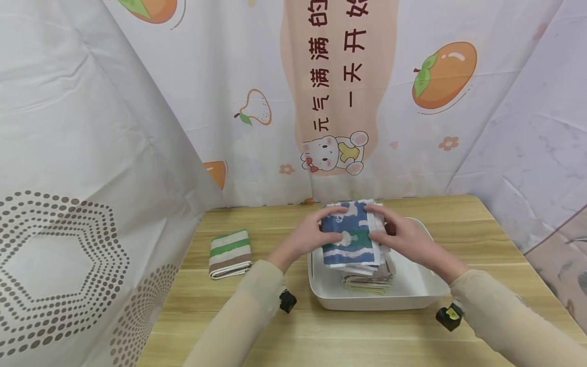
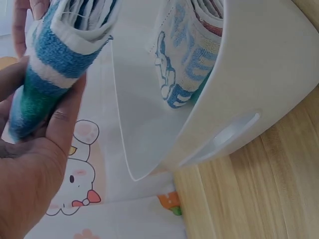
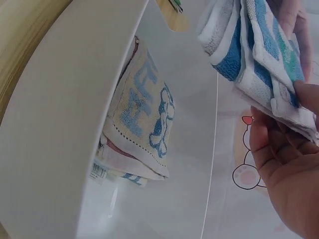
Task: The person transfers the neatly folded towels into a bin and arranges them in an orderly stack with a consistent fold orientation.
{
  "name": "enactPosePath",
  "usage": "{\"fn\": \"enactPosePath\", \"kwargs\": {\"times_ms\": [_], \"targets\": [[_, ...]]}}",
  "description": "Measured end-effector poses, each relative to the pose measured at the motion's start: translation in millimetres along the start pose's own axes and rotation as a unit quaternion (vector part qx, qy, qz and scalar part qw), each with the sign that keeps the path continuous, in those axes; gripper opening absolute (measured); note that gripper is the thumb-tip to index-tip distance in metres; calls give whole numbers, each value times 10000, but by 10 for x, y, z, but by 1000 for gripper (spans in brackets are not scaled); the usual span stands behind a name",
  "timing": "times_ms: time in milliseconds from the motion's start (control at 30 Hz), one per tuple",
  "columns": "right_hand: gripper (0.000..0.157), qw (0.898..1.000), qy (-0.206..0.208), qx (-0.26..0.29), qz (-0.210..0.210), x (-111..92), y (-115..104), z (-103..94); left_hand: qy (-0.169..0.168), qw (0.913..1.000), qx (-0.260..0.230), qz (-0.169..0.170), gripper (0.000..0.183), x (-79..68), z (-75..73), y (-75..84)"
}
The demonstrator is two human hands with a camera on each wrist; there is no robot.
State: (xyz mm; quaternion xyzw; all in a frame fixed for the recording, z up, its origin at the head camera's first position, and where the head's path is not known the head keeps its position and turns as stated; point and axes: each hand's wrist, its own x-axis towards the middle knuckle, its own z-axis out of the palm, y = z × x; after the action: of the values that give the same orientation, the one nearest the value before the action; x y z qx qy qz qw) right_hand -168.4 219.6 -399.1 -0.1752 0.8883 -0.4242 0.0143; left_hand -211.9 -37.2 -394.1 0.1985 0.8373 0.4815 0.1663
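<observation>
A folded blue towel [image 1: 350, 239] with white and green patterns is held up between both hands above a white plastic bin. My left hand [image 1: 308, 233] grips its left side, thumb toward me and fingers at the far edge. On the opposite side, my right hand [image 1: 404, 235] pinches the white-edged layers; the right wrist view shows its thumb on the folds [image 3: 271, 64]. Below, inside the bin [image 1: 412, 302], stands another folded towel [image 2: 187, 55], beige with blue lettering and a reddish edge. Part of that stack is hidden by the held towel in the head view.
To the left on the wooden table [image 1: 348, 336] lies a folded towel [image 1: 231, 253] with green, cream and brown stripes. A printed curtain [image 1: 257, 153] hangs right behind the table's back edge. The bin's raised walls surround the towels inside.
</observation>
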Motion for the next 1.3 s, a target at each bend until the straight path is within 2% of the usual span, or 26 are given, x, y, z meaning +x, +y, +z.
{"fn": "enactPosePath", "kwargs": {"times_ms": [200,367,533,767,1133,1300], "targets": [[60,9989,-259,187,356,30,72,-10,-159,9979,626,-110,62,105,94,-54],[60,9959,-510,285,696,51,146,-24,-338,9953,857,-308,67,187,197,-109],[61,9926,-698,355,932,77,258,-27,-533,9945,532,-735,70,230,293,-72],[60,9902,-815,212,1111,119,368,-28,-581,9900,106,-1278,72,282,398,-39],[57,9868,-926,-72,1326,153,490,8,-640,9876,-16,-1435,74,353,522,-136],[57,9859,-1003,-17,1337,148,521,34,-697,9863,70,-1492,74,352,545,-159]]}}
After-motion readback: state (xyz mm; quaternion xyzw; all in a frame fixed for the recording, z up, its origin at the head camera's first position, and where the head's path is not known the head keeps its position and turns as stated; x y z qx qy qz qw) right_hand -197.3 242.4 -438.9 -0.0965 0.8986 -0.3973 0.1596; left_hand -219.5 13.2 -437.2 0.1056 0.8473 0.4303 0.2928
